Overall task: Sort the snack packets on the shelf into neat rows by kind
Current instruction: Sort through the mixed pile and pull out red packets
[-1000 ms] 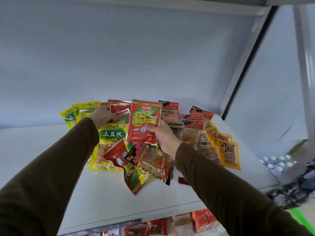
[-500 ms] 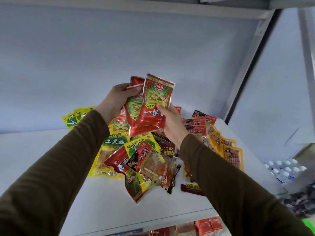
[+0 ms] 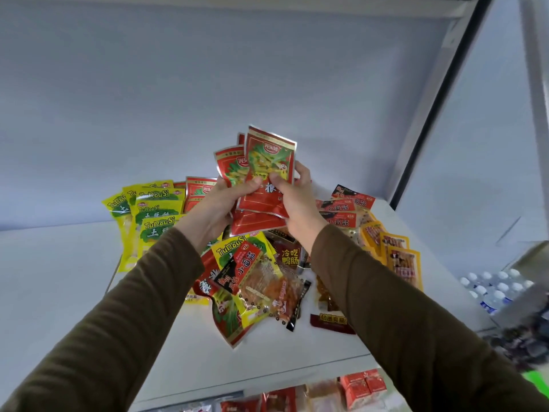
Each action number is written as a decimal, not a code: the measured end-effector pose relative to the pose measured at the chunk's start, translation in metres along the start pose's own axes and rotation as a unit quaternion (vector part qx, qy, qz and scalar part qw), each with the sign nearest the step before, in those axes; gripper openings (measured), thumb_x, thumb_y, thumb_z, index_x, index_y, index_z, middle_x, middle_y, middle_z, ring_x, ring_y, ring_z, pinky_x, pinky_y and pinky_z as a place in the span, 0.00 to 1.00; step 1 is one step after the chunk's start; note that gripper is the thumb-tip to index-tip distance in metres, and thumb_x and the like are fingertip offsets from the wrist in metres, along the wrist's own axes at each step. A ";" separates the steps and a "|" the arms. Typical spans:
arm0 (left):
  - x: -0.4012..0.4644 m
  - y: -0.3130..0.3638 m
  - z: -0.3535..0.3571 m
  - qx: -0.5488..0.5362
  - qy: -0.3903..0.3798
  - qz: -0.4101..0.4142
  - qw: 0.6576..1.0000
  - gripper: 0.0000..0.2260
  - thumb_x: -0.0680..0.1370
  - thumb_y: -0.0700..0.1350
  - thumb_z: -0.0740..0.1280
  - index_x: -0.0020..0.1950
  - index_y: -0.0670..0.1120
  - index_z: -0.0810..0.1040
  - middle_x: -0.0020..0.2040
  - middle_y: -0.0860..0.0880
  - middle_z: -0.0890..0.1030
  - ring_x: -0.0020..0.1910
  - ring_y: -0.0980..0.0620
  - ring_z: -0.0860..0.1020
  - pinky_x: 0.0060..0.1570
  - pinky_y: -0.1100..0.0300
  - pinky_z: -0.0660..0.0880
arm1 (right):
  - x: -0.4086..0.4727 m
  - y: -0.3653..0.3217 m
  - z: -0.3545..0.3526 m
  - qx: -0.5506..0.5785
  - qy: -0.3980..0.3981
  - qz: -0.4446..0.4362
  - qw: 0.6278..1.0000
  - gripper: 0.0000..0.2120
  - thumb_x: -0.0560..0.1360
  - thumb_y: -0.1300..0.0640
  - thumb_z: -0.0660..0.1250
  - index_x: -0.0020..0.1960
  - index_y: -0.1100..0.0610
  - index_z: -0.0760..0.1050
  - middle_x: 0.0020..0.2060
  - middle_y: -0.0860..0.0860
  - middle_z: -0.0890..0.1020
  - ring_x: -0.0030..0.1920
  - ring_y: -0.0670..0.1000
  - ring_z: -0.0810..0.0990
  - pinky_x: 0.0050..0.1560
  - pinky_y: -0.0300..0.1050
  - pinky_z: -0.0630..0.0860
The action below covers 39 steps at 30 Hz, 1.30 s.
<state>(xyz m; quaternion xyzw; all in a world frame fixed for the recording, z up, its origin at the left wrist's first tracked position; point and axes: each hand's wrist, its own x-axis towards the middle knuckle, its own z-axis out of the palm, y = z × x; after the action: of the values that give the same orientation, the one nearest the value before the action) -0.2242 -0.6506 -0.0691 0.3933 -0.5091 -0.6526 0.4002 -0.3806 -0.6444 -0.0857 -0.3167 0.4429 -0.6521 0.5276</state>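
Nearest the camera, a loose pile of mixed packets (image 3: pixel 261 281) lies on the white shelf (image 3: pixel 74 292). Above the pile, the left hand (image 3: pixel 219 203) and the right hand (image 3: pixel 297 203) together grip a small stack of red packets (image 3: pixel 264 185), thumbs pressed on the front packet, held upright clear of the shelf. Behind left, yellow TuDouSi packets (image 3: pixel 148 209) overlap in a row. Behind right, orange packets (image 3: pixel 398 257) lie side by side.

Behind the front red-and-green foil packet (image 3: pixel 269 173), the other fanned red packets (image 3: pixel 230 166) are mostly covered. Below the white shelf board (image 3: pixel 89 278), red cartons (image 3: pixel 361 389) are cut off by the picture's bottom edge.
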 end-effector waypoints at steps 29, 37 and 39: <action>-0.075 -0.014 -0.142 -0.144 0.214 0.043 0.965 0.26 0.74 0.46 0.77 0.71 0.50 0.75 0.60 0.45 0.86 0.55 0.42 0.86 0.46 0.44 0.84 | -0.030 0.071 0.042 -0.714 -0.382 -0.149 0.567 0.24 0.70 0.34 0.72 0.61 0.46 0.76 0.64 0.48 0.76 0.68 0.54 0.68 0.69 0.61 0.64; -0.078 -0.020 -0.141 -0.144 0.222 0.030 0.964 0.25 0.75 0.46 0.76 0.70 0.51 0.75 0.58 0.47 0.86 0.53 0.43 0.86 0.44 0.46 0.84 | -0.011 0.059 0.026 -0.622 -0.329 -0.120 0.700 0.10 0.76 0.49 0.74 0.45 0.53 0.76 0.40 0.45 0.77 0.40 0.46 0.74 0.37 0.44 0.66; -0.077 -0.021 -0.140 -0.144 0.222 0.028 0.964 0.24 0.75 0.46 0.76 0.70 0.51 0.75 0.57 0.47 0.87 0.53 0.43 0.86 0.44 0.46 0.84 | -0.007 0.053 0.022 -0.608 -0.300 -0.138 0.722 0.08 0.77 0.50 0.73 0.44 0.50 0.74 0.40 0.44 0.79 0.39 0.44 0.76 0.37 0.44 0.67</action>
<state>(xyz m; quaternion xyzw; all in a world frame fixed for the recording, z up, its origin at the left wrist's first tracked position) -0.0688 -0.6251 -0.1053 0.4521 -0.3188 -0.6039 0.5738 -0.3375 -0.6461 -0.1248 -0.8066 0.5138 -0.1790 0.2309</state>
